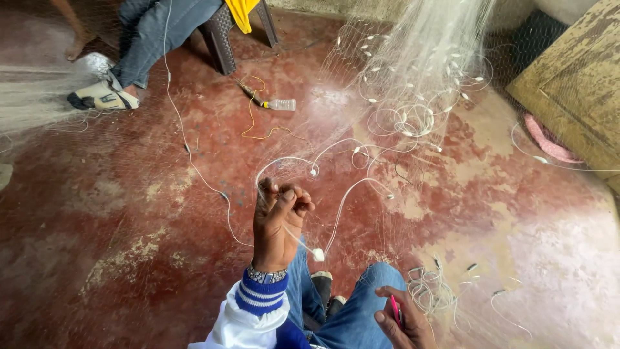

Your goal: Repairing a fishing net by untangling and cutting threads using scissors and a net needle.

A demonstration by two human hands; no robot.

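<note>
In the head view, the left hand [279,220] is seen raised over the red floor [129,213], its fingers [292,197] curled tight and pinched on a thin white line of the fishing net [413,90]. The net is heaped beyond that hand, up and to its right, with loops trailing back to it and a small white float [318,254] hanging just below it. The right hand [403,320] is found below and right of the left hand, closed around a pink tool [396,311]. A plastic bottle [279,104] lies further off, above the left hand.
</note>
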